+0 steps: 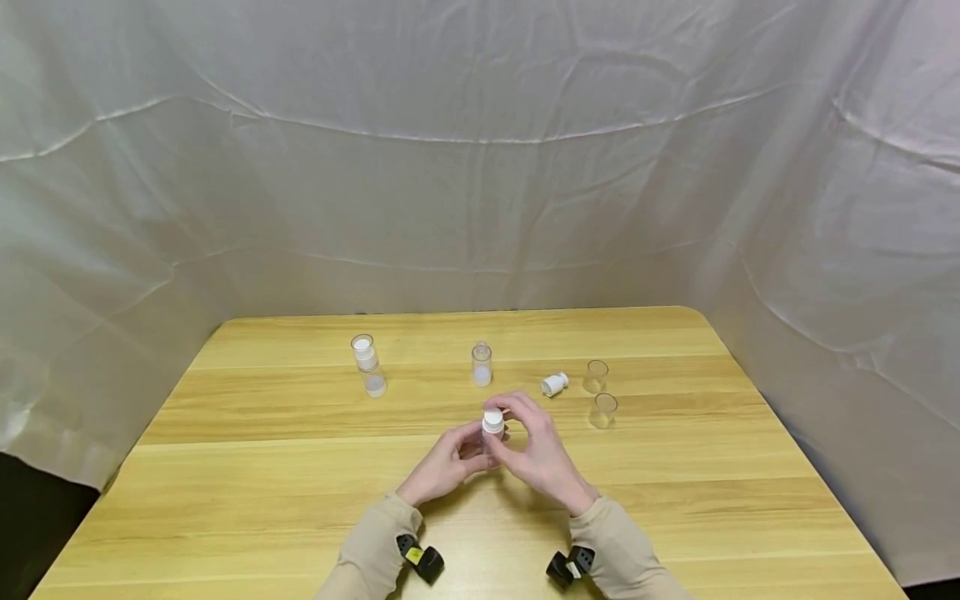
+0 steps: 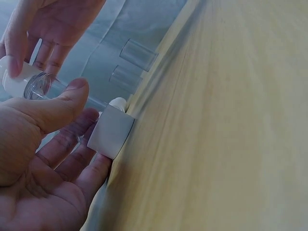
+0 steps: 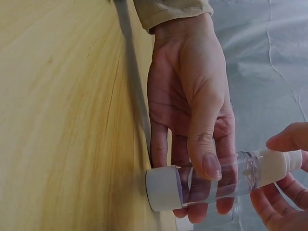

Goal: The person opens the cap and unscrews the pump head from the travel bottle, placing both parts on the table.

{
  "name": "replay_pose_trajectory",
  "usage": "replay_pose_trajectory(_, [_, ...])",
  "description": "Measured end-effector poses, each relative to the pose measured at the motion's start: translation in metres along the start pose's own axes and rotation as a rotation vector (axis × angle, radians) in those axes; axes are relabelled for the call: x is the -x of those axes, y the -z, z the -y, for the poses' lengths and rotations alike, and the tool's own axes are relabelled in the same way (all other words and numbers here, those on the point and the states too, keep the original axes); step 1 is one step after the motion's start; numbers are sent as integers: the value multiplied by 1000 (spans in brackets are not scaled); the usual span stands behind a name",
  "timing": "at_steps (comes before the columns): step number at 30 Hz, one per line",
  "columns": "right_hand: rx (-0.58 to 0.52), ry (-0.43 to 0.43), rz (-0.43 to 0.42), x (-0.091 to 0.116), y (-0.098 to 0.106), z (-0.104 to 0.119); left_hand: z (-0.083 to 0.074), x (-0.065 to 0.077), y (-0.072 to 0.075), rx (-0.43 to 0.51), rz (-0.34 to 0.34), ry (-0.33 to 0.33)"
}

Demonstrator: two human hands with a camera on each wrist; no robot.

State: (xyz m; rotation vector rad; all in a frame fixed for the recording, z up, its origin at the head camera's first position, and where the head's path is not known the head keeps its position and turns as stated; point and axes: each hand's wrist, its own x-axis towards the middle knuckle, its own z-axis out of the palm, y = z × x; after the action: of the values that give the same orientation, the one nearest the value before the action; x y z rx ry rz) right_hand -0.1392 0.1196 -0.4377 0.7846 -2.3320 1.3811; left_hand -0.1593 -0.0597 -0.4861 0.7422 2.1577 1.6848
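A small clear pump bottle (image 3: 226, 186) with a white base (image 2: 110, 133) stands upright on the table in front of me. My left hand (image 1: 444, 468) grips its clear body, thumb on one side and fingers on the other. On its neck sits a white pump head (image 3: 272, 167), pinched between the thumb and fingers of my right hand (image 1: 543, 458). Beyond my hands stands another clear bottle (image 1: 482, 367) without a pump. A loose white pump head (image 1: 555, 384) lies on its side to the right of it.
Two clear caps (image 1: 596, 377) (image 1: 603, 412) stand at the right on the wooden table (image 1: 712, 492). Off to the left is a bottle (image 1: 367, 365) with a white pump and clear cap on. Grey cloth (image 1: 465, 200) hangs behind and at both sides.
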Motion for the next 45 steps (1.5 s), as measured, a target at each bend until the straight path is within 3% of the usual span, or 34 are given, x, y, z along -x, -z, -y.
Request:
replay_pose_trajectory(9, [-51,-47,-32,0,-1,-1,0,0,-1,-31,-14,14])
replay_pose_trajectory(23, [-18,-17,12,-1,1,-1,-2,0,1,-18,-9,2])
replay_pose_trajectory(31, [-22,-28,-31,0,0,-2,-1,0,0,-16,-9,11])
replay_pose_trajectory(45, [-23,-30,-8,0,1,-1,-3,1,0,0,-2,-2])
